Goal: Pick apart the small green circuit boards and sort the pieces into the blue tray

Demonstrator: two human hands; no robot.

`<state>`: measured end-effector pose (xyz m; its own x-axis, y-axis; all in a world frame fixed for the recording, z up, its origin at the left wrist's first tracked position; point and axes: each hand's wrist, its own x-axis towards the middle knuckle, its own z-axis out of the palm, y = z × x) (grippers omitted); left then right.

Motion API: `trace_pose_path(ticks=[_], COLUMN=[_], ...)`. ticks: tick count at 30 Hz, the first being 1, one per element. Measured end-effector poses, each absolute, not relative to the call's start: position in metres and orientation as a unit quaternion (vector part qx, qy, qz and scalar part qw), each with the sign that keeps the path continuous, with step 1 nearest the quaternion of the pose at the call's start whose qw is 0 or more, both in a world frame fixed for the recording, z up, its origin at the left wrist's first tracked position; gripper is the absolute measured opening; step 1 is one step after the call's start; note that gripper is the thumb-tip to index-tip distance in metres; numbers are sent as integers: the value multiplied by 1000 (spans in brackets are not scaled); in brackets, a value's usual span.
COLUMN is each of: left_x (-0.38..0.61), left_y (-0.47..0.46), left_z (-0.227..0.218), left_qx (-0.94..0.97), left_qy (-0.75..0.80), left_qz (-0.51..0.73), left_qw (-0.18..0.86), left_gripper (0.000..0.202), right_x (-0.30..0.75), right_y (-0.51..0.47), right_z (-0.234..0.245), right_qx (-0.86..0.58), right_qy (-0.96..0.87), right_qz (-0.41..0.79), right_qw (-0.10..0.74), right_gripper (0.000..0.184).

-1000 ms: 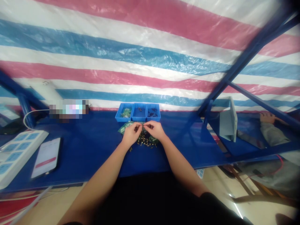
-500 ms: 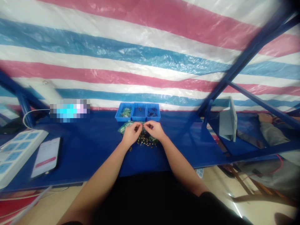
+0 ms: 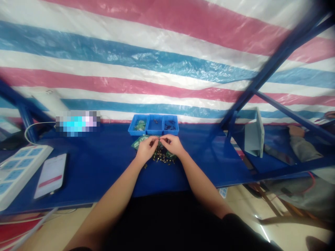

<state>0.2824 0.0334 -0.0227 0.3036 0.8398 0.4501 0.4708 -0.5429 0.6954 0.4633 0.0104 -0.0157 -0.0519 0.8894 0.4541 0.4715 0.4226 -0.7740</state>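
Observation:
My left hand (image 3: pixel 146 148) and my right hand (image 3: pixel 172 143) meet fingertip to fingertip over the blue table (image 3: pixel 104 164). Both are closed in a pinch, and what lies between the fingertips is too small to make out. Below them spreads a pile of small brass-coloured metal parts (image 3: pixel 163 158). A green-and-clear plastic bag (image 3: pixel 136 142) lies partly under my left hand. Just beyond my hands stand three joined blue bins: the left bin (image 3: pixel 138 132) holds greenish packets, the middle bin (image 3: pixel 155 131) a few small pieces, the right bin (image 3: pixel 171 132) small dark parts.
To the left lie a phone (image 3: pixel 51 176) and a white power strip (image 3: pixel 24 167). A grey stand (image 3: pixel 255 136) is on the right, near a blue metal frame (image 3: pixel 246 94). Another person's sleeved arm (image 3: pixel 303 148) rests farther right. Striped sheeting (image 3: pixel 157 62) hangs behind.
My hands keep almost the same place and pinch, with only a slight shift at the fingertips. The bins and the pile look unchanged.

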Motion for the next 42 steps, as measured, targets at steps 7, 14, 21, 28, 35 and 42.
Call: trace_pose_path(ticks=[7,14,21,28,35,42], left_x=[282,282,282,283,282,283], left_y=[34,34,33,33,34,33], left_z=[-23,-23,-21,-21,-22,-20], left_qx=[774,776,772,770,775,769], left_qy=[430,429,430,430,432,433], left_qz=[408,404,405,408,401,405], left_qw=[223,226,235,236,229,239], left_gripper=[24,26,25,26,25,26], right_x=[464,464,464,465,465,466], right_y=[13,13,12,13,13,14], right_z=[-20,-22,-17,-19,-19,-20], right_qx=[-488,-485,-472,-473,-481,-481], right_qy=[-685,-686,-692,-695,-695,-694], right_qz=[216,215,197,187,187,186], right_qw=[495,498,511,508,502,503], right_gripper=[21,20,17,17,19,19])
